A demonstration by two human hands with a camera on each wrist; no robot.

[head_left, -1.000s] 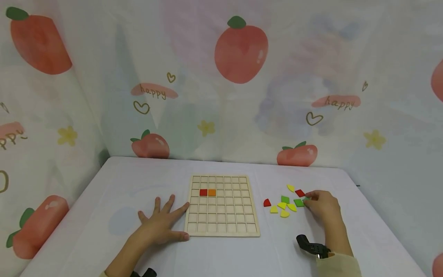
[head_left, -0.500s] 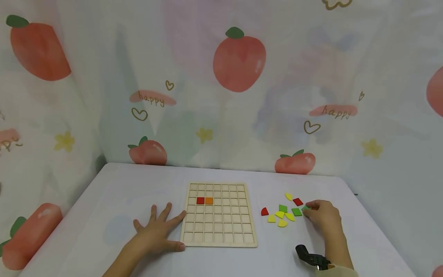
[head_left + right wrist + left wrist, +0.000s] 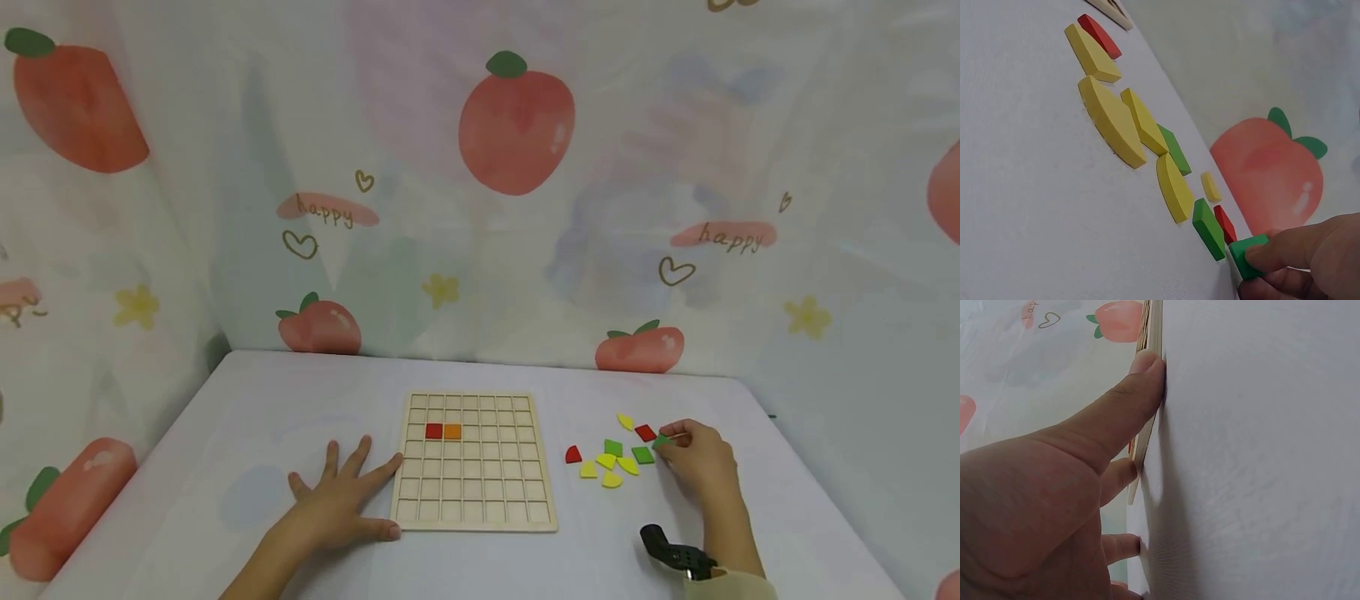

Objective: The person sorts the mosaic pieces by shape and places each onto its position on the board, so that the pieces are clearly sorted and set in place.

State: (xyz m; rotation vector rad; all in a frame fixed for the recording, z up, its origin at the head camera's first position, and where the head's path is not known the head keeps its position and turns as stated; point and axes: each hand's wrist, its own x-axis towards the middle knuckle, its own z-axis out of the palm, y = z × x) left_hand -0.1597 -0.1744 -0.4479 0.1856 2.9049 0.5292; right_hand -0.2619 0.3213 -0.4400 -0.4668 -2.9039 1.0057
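Note:
A wooden grid board [image 3: 474,527] lies mid-table, with a red square tile [image 3: 434,431] and an orange square tile [image 3: 453,432] side by side in its second row. My left hand [image 3: 333,508] is spread flat at the board's left side, thumb and index finger touching its edge. To the right, my right hand [image 3: 699,457] pinches a green tile [image 3: 1249,255] between thumb and fingers, tilted up at the edge of the loose pieces. Nearest to it lie a green tile [image 3: 1209,229] and a red tile [image 3: 1225,225]; part of the held tile is hidden by the thumb.
Several yellow pieces with curved edges [image 3: 612,481], another green tile [image 3: 613,447] and a red quarter-round piece [image 3: 573,454] lie loose between board and right hand. A white cloth covers the table [image 3: 480,567]; a fruit-print curtain [image 3: 480,250] hangs behind it.
The right hand has lifted the green tile slightly and tilted it, so more of it shows. The head view has shifted a little. The left hand keeps its place by the board.

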